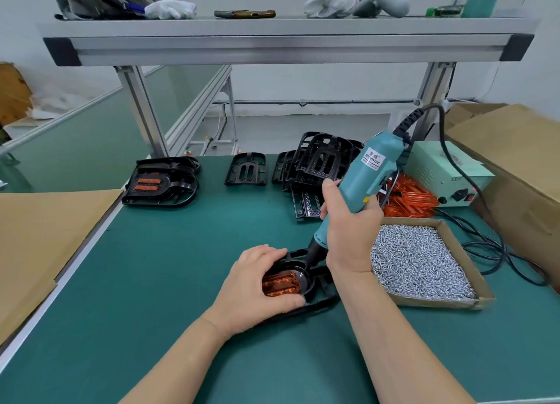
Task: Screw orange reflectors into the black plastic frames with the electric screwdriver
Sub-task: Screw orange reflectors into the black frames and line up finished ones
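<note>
The left hand and the right hand are both bare, and both forearms are uncovered to the lower edge.

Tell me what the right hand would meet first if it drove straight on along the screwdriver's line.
The black frame: the right hand grips the electric screwdriver, whose tip seems to touch the frame beside the orange reflector. The left hand holds that frame.
</note>
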Demonstrator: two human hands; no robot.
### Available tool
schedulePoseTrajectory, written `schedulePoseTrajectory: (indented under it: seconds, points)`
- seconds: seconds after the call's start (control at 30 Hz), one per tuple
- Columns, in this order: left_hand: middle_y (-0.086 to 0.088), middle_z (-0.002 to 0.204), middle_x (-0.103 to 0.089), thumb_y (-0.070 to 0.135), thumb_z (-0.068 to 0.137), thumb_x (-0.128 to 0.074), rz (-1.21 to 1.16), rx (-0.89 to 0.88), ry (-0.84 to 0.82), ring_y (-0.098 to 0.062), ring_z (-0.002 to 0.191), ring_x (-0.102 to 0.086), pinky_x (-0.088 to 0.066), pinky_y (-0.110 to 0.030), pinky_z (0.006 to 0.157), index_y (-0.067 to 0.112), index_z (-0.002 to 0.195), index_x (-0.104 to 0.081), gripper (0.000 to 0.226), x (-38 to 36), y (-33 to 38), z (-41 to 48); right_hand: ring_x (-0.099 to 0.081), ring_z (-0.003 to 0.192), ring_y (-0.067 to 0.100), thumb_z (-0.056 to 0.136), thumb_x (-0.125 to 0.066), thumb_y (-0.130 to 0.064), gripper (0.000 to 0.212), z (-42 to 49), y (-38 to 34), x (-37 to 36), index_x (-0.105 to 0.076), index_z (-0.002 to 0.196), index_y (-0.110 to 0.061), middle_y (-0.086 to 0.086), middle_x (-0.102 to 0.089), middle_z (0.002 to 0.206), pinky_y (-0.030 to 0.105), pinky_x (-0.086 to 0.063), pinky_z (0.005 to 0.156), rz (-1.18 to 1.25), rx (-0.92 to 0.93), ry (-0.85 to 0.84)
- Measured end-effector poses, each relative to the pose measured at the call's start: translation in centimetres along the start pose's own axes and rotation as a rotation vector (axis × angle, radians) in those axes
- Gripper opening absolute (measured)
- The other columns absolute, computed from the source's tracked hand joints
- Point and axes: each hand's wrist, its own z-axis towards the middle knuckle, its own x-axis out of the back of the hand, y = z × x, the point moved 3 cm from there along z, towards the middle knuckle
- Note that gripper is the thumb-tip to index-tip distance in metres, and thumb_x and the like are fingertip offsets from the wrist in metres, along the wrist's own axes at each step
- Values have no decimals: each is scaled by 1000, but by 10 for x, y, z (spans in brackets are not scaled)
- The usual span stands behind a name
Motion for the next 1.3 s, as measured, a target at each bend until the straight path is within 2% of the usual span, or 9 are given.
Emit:
schedulePoseTrajectory:
  seconds: [0.1,0.3,0.47,0.6,0.73,0.9,1.07,1.3]
  points:
    - [11,147,-39,85,55,-59,91,-1,-24,-5,142,-24,-22,-30,120,28,151,-38,114,-2,1,1,-48,56,22,77,-77,-27,19,-5,1,-1,-59,73,-26,3,-55,62,32,-42,54,-9,-1,1]
    - [21,136,-37,86,54,-59,81,0,-17,-2,137,-29,-23,-24,116,28,149,-40,114,-1,1,2,-49,54,19,78,-76,-25,19,-6,2,-2,-58,73,-22,0,-55,60,30,-43,52,-14,6,-10]
    - [12,145,-41,86,53,-59,77,18,-33,-5,139,-28,-25,-30,119,27,150,-40,115,-1,1,2,-48,54,19,78,-75,-27,19,-7,3,-2,-58,74,-21,2,-55,60,30,-43,52,-30,8,-20]
    - [14,143,-41,86,52,-59,69,16,-31,-4,138,-29,-24,-29,118,27,150,-40,115,-1,1,2,-49,50,14,79,-75,-23,19,-8,1,-4,-59,70,-28,-6,-56,56,25,-42,49,-20,22,-32]
    - [20,136,-37,86,52,-59,68,13,-30,-4,137,-30,-24,-28,118,27,149,-41,115,-1,2,2,-48,49,13,80,-75,-21,20,-8,0,-5,-60,69,-30,-6,-55,55,23,-42,48,-4,20,-49]
    - [18,139,-39,86,54,-60,66,22,-44,-3,137,-29,-25,-32,118,28,150,-40,114,-1,1,2,-49,55,19,77,-76,-27,17,-8,1,-6,-59,74,-27,0,-55,61,30,-43,52,-47,21,-46]
    - [23,135,-36,87,54,-60,70,19,-42,-3,136,-29,-25,-29,118,29,150,-40,114,-1,1,3,-49,52,16,79,-75,-24,17,-7,1,-6,-59,74,-24,-4,-55,57,27,-44,51,-35,15,-59]
    - [25,133,-35,85,54,-60,65,19,-44,-1,134,-29,-24,-27,116,29,150,-39,113,0,2,2,-49,57,22,78,-75,-27,17,-10,5,-7,-60,77,-21,3,-55,63,34,-44,54,-63,26,-69]
